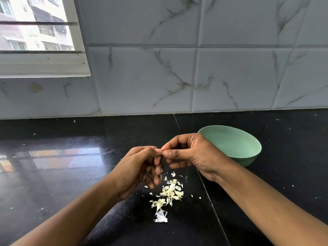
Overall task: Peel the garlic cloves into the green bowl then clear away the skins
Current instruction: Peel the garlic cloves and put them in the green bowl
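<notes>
as the left hand (pixel 140 167) and right hand (pixel 193 153) pinch a mostly hidden garlic clove (pixel 161 152), skins (pixel 169 192) lie just beneath, the green bowl (pixel 237 146) behind the right.

The countertop (pixel 53 174) lies open to the left; the green bowl (pixel 248 151) blocks the right, scattered skins (pixel 170 192) the near centre, a tiled wall (pixel 142 77) behind.

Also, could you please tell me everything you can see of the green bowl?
The green bowl is round, deep and pale mint, with a smooth matt finish, plastic by the look, and faint ridges low on its outer wall. It stands upright on the black countertop, to the right, just beyond the right hand, which hides its near-left rim. The inside that shows looks empty; the bottom is partly hidden. Only the countertop visibly touches it.
</notes>
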Tool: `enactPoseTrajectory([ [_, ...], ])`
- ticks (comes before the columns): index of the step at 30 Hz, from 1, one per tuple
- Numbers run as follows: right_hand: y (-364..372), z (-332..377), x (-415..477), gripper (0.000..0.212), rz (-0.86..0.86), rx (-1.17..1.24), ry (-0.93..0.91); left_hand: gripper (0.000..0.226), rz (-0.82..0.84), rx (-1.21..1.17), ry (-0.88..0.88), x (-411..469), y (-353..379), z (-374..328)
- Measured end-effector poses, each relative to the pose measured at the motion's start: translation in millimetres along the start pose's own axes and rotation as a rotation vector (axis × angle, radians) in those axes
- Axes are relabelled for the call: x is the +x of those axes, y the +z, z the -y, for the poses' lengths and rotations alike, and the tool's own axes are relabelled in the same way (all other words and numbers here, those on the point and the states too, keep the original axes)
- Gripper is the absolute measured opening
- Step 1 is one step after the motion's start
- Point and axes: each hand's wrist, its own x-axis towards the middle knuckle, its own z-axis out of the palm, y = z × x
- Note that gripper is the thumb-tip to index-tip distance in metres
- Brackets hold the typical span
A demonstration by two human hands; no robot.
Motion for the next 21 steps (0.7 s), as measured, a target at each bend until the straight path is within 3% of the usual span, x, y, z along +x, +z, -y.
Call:
enactPoseTrajectory([
  [7, 7.3, 4.3, -4.9, 0.009, 0.07, 0.035, -0.026, 0.026, 0.075, -0.217, 0.016, -3.2, 0.7, 0.7],
  [11, 6.3, 3.9, -3.7, 0.009, 0.003, 0.081, -0.052, 0.025, 0.05, -0.314, 0.053, -3.9, -1.8, -1.4],
  [15, 0.2, 5.6, -3.0, 0.011, -0.043, 0.011, -0.12, 0.035, -0.081, -0.152, -0.01, 1.9, -3.2, -1.0],
  [21, -0.1, -0.8, 0.6, 0.013, -0.086, -0.222, -0.196, 0.03, -0.036, -0.108, -0.039, -0.1, 4.1, 0.7],
])
